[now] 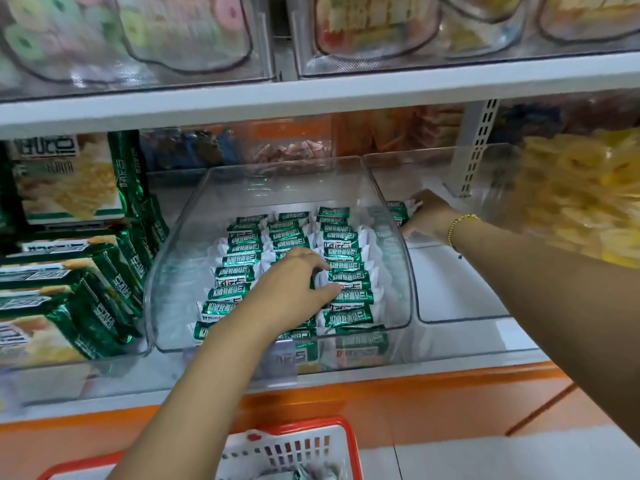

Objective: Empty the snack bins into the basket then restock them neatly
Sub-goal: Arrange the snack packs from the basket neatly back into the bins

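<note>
A clear plastic bin (173, 258) on the white shelf holds three neat rows of small green-and-white snack packets (341, 252). My left hand (294, 289) lies inside it, fingers spread on the packets of the middle and right rows. My right hand (431, 216) reaches into the neighbouring clear bin (450, 306) to the right and grips a green packet (398, 211) at its back left corner. That bin's floor is otherwise bare. A red-rimmed white basket (304, 445) stands below, with some packets inside.
Green snack boxes (69, 271) are stacked at the left of the shelf. Yellow snack bags (581, 195) fill a bin at the right. Clear bins of colourful sweets (138, 32) line the upper shelf. An orange ledge (381, 407) runs under the shelf.
</note>
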A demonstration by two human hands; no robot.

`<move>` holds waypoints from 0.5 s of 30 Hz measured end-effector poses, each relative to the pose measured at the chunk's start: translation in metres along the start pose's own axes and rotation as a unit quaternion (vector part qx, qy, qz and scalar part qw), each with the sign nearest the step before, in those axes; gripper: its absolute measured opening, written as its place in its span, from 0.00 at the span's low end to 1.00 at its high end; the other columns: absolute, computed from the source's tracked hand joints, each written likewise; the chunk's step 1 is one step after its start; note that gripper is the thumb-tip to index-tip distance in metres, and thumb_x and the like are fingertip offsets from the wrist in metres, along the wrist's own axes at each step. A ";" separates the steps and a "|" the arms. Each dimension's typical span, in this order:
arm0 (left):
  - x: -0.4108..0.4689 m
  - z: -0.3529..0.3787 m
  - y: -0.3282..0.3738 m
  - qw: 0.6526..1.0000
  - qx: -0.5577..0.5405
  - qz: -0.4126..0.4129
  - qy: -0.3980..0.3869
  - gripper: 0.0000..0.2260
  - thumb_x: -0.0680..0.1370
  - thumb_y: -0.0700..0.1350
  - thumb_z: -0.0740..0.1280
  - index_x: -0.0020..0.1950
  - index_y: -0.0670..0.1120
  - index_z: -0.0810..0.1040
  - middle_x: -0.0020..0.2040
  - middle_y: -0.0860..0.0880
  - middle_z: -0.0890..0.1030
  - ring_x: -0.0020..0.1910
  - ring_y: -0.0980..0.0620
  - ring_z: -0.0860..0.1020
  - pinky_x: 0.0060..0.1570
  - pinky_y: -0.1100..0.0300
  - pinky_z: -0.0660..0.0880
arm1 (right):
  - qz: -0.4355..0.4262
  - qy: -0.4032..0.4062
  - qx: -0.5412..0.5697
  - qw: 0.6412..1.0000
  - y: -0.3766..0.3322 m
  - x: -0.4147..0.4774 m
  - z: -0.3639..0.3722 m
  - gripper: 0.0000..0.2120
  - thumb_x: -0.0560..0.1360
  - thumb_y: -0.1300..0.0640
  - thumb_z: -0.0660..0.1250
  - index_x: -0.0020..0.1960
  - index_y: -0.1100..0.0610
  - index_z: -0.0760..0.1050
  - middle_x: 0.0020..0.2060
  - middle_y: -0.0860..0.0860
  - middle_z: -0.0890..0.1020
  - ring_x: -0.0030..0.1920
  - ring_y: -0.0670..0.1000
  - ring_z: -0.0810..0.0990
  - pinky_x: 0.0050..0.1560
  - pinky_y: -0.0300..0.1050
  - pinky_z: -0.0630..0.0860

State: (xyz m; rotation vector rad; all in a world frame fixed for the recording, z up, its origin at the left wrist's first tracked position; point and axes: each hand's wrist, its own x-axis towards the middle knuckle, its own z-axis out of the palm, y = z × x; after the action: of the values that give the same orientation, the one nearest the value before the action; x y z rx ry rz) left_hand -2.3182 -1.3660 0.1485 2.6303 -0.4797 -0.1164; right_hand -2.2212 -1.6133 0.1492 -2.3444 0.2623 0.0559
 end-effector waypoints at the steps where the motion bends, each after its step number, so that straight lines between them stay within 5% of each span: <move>1: 0.000 0.000 0.000 1.000 0.000 0.000 0.002 0.20 0.77 0.55 0.65 0.67 0.50 0.72 0.69 0.54 0.66 0.64 0.55 0.69 0.57 0.66 0.60 | 0.003 0.012 -0.012 1.000 -0.003 -0.002 0.001 0.14 0.63 0.72 0.72 0.44 0.62 0.73 0.37 0.55 0.77 0.44 0.53 0.78 0.34 0.41 0.77; 4: 0.001 0.000 0.001 1.000 0.007 0.000 0.013 0.18 0.77 0.55 0.65 0.65 0.49 0.74 0.67 0.53 0.69 0.60 0.56 0.70 0.55 0.66 0.62 | 0.015 0.025 -0.025 0.999 -0.003 -0.009 0.000 0.25 0.68 0.75 0.69 0.64 0.73 0.69 0.60 0.66 0.76 0.62 0.60 0.75 0.59 0.53 0.74; 8: -0.003 -0.009 0.005 0.995 -0.024 0.012 0.092 0.12 0.79 0.50 0.65 0.60 0.48 0.78 0.61 0.51 0.77 0.54 0.55 0.74 0.51 0.65 0.66 | 0.054 0.011 0.022 0.998 -0.008 -0.020 -0.008 0.38 0.70 0.71 0.69 0.75 0.63 0.56 0.68 0.62 0.68 0.66 0.60 0.70 0.65 0.50 0.71; 11: -0.027 -0.022 0.016 0.955 -0.044 0.080 0.281 0.07 0.79 0.44 0.64 0.52 0.47 0.81 0.50 0.52 0.81 0.48 0.55 0.78 0.48 0.67 0.69 | 0.041 0.090 -0.058 0.993 -0.018 -0.039 -0.022 0.23 0.75 0.62 0.66 0.68 0.65 0.66 0.62 0.60 0.73 0.64 0.60 0.72 0.62 0.47 0.71; 13: -0.057 -0.026 0.027 0.915 -0.099 0.109 0.374 0.06 0.78 0.43 0.64 0.44 0.47 0.80 0.40 0.54 0.80 0.39 0.59 0.76 0.41 0.71 0.69 | -0.013 0.154 -0.110 0.982 -0.026 -0.064 -0.032 0.10 0.76 0.59 0.63 0.50 0.67 0.76 0.48 0.60 0.79 0.57 0.60 0.77 0.54 0.46 0.73; 15: -0.082 -0.018 0.032 0.903 -0.129 0.121 0.392 0.09 0.78 0.45 0.63 0.40 0.45 0.78 0.35 0.54 0.78 0.36 0.56 0.75 0.37 0.68 0.69 | -0.041 0.166 -0.116 0.978 -0.025 -0.087 -0.036 0.14 0.77 0.58 0.63 0.45 0.70 0.78 0.44 0.63 0.82 0.50 0.62 0.80 0.52 0.48 0.77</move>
State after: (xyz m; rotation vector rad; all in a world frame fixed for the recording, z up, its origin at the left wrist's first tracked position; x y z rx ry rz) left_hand -2.4023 -1.3560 0.1793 2.0917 -0.4481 0.8627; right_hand -2.3024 -1.6068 0.2027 -2.5891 0.3375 -0.3659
